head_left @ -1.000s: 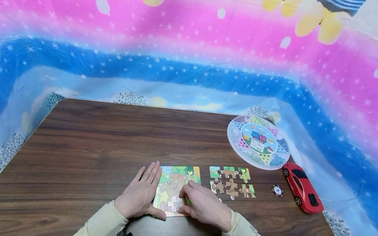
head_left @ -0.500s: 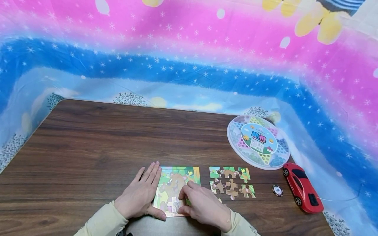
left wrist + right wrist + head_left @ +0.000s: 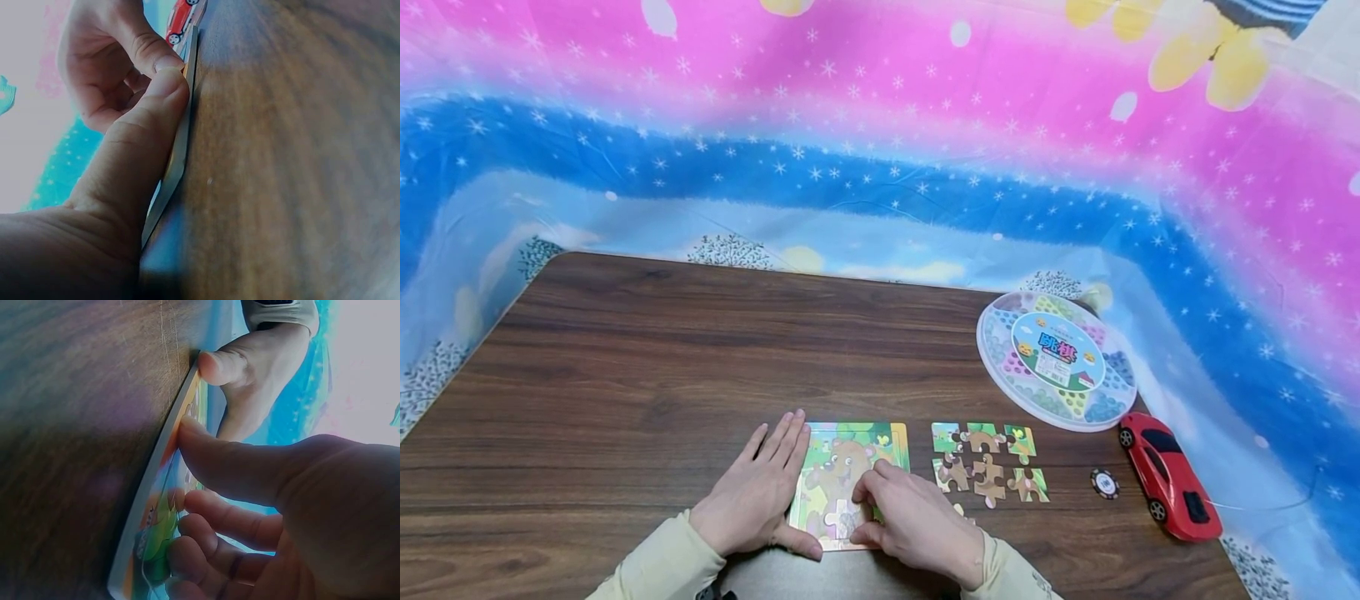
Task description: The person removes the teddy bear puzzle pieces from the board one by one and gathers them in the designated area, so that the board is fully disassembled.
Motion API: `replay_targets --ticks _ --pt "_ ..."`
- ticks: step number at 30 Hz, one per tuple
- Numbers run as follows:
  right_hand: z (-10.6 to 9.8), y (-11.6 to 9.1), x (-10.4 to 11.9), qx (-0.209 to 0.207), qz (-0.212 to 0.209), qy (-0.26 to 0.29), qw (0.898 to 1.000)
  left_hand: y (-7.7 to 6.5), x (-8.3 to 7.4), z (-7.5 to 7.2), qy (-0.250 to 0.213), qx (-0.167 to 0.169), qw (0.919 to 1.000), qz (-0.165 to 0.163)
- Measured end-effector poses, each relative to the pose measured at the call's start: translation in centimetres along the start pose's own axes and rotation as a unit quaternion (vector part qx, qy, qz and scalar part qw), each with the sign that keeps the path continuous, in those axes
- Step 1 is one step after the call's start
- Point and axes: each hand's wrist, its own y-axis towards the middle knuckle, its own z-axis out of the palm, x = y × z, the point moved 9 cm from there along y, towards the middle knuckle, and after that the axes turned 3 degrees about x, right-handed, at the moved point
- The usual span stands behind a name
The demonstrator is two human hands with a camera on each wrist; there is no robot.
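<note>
A puzzle board [image 3: 850,450] with a bear picture lies flat on the table, partly covered by both hands. My left hand [image 3: 756,492] rests along its left side with fingers straight, the thumb at the near edge. Over the lower right of the board, my right hand [image 3: 917,512] has its fingers curled. Its thumb and index finger pinch a puzzle piece [image 3: 842,521] low on the board; the fingers cover part of it. In the right wrist view, the right thumb [image 3: 219,456] and fingertips are right at the board's surface [image 3: 164,515].
Several loose puzzle pieces [image 3: 988,475] lie in rows right of the board, some partly behind the right hand. Farther right are a poker chip [image 3: 1105,484] and a red toy car [image 3: 1168,475]. A round Chinese checkers box [image 3: 1056,362] stands near the table's [image 3: 700,350] far right edge.
</note>
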Motion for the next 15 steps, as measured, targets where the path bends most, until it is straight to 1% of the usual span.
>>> replay_targets --ticks 6,15 --pt "0.01 0.08 0.08 0.003 -0.001 -0.001 1.000 -0.02 -0.04 -0.12 0.003 -0.005 1.0000 0.003" --pt "0.04 0.10 -0.09 0.005 0.024 0.020 1.000 -0.02 -0.03 -0.16 0.006 -0.003 1.0000 0.003"
